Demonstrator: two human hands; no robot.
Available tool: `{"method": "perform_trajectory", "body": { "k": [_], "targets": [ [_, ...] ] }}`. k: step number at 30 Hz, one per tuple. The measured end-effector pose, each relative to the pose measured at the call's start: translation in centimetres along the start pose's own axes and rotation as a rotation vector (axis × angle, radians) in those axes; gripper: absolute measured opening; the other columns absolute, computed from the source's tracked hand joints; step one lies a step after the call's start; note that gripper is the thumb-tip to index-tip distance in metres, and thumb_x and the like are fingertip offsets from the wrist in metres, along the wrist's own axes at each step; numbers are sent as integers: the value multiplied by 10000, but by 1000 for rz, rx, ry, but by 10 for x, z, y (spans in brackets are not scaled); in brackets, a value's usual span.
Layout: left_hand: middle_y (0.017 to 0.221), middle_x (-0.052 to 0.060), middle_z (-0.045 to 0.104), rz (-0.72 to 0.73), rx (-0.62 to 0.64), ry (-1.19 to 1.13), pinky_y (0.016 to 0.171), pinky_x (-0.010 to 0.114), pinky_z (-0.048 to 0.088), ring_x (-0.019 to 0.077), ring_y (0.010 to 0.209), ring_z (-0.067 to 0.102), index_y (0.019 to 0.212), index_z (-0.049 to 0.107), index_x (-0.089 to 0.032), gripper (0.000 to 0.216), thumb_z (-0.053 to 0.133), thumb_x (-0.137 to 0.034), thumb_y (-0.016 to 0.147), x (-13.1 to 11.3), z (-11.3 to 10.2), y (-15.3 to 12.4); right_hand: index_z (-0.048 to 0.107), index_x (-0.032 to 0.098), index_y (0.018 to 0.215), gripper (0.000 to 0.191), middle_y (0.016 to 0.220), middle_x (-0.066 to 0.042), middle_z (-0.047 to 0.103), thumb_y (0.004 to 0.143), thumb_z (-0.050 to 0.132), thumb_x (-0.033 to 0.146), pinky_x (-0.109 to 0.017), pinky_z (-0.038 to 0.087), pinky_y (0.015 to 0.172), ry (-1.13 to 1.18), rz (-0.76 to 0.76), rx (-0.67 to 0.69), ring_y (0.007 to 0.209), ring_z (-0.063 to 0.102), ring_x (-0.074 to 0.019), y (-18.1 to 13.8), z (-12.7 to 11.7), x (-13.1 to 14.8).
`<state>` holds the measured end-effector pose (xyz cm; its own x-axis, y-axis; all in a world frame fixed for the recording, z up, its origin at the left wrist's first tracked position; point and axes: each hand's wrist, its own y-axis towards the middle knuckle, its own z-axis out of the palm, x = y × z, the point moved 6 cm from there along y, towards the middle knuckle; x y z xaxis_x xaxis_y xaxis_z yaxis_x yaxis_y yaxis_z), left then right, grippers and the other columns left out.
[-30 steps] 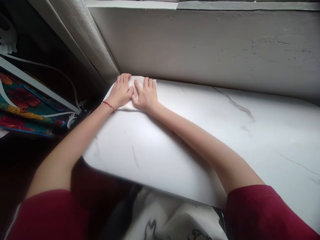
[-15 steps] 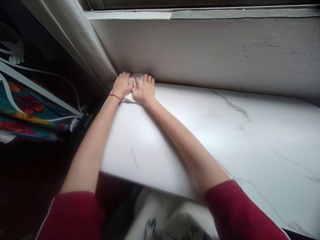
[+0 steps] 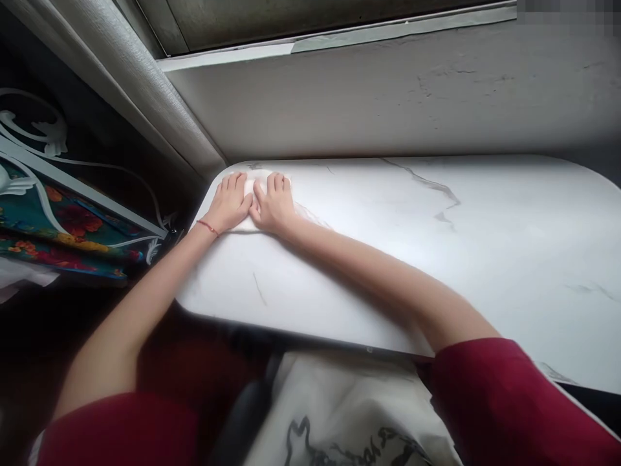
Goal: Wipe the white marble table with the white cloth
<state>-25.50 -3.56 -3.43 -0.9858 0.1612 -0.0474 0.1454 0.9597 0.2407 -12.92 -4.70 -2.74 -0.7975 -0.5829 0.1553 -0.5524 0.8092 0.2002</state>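
A folded white cloth [image 3: 248,224] lies flat on the white marble-patterned tabletop [image 3: 310,304], near its far left corner. My left hand [image 3: 231,199] presses on the cloth's left part, fingers bent over it, with a red string bracelet at the wrist. On the right part of the same cloth rests my right hand [image 3: 274,206], its fingers curled over the far edge. The two thumbs nearly meet in the middle. Much of the cloth is hidden under both palms.
A grey wall [image 3: 330,103] with a ledge runs behind the table. A pale curtain [image 3: 160,90] hangs at the left corner. Further left stands a white metal frame [image 3: 87,184] with flowered fabric [image 3: 72,220]. Below the table's front edge lies pale printed fabric [image 3: 349,401].
Both hands and the cloth have come back from the wall towards me, and the cloth now lies flatter. The view has tilted, so the table's far edge shows whole.
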Motion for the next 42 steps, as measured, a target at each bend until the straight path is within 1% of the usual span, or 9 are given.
{"method": "perform_trajectory", "body": {
  "k": [5, 8, 12, 15, 20, 26, 31, 35, 42],
  "targets": [
    [1491, 295, 475, 73, 6, 115, 1182, 547, 363, 411, 1406, 448, 1475, 401, 38, 610, 310, -319, 990, -68, -25, -96, 359, -38, 1527, 617, 1512, -389, 429, 1027, 409, 319, -621, 268, 1123, -80, -87, 49, 1375, 459, -472, -94, -17, 21],
    [1484, 322, 463, 195, -57, 189, 1127, 561, 404, 451, 1377, 469, 1504, 342, 44, 620, 350, -307, 993, -118, -40, -157, 349, -65, 1516, 717, 1453, -395, 501, 991, 477, 406, -634, 266, 1143, -166, -208, -53, 1340, 508, -476, -164, -28, 30],
    [1453, 361, 475, 276, -76, 224, 1063, 575, 428, 485, 1334, 497, 1536, 264, 70, 692, 396, -293, 962, -153, -48, -190, 358, -49, 1512, 789, 1428, -379, 541, 943, 510, 477, -625, 321, 1119, -205, -280, -128, 1324, 534, -486, -212, -36, 28],
    [1416, 367, 508, 286, -66, 213, 1033, 595, 429, 493, 1310, 513, 1522, 305, 74, 690, 380, -304, 950, -152, -44, -173, 360, -53, 1509, 794, 1446, -393, 516, 947, 520, 484, -658, 319, 1117, -177, -256, -56, 1332, 523, -495, -200, -34, 20],
    [1419, 362, 515, 229, -18, 159, 1054, 598, 407, 492, 1318, 498, 1455, 434, 97, 686, 382, -353, 941, -128, -29, -112, 340, -52, 1523, 716, 1493, -401, 453, 1000, 466, 420, -676, 296, 1124, -129, -205, 35, 1378, 469, -498, -143, -27, -6],
    [1446, 318, 514, 126, 14, 102, 1065, 603, 379, 471, 1350, 461, 1460, 453, 18, 666, 359, -392, 945, -101, -11, -28, 350, -9, 1527, 613, 1536, -380, 384, 1007, 358, 315, -691, 259, 1111, -46, -144, -35, 1410, 394, -510, -71, -16, -52],
    [1461, 243, 524, 69, -3, 54, 1070, 577, 357, 447, 1376, 442, 1429, 486, -87, 622, 362, -464, 950, -82, 3, 26, 314, -2, 1549, 624, 1528, -351, 372, 1016, 259, 319, -742, 245, 1088, -158, -85, -63, 1395, 380, -493, -22, -1, -80],
    [1455, 194, 531, -17, -31, -5, 1075, 569, 331, 416, 1383, 423, 1400, 508, -134, 703, 303, -631, 946, -67, 12, 58, 311, 48, 1576, 628, 1507, -293, 397, 1036, 155, 327, -739, 263, 1096, -218, -141, -110, 1368, 408, -441, 13, 8, -100],
    [1437, 101, 532, -60, -54, -161, 1143, 576, 215, 382, 1442, 316, 1420, 468, -121, 921, 246, -843, 892, -54, 22, 91, 313, 120, 1594, 619, 1543, -209, 351, 1081, 84, 380, -680, 327, 1110, -225, -171, -43, 1409, 363, -392, 50, 10, -127]
  ]
}}
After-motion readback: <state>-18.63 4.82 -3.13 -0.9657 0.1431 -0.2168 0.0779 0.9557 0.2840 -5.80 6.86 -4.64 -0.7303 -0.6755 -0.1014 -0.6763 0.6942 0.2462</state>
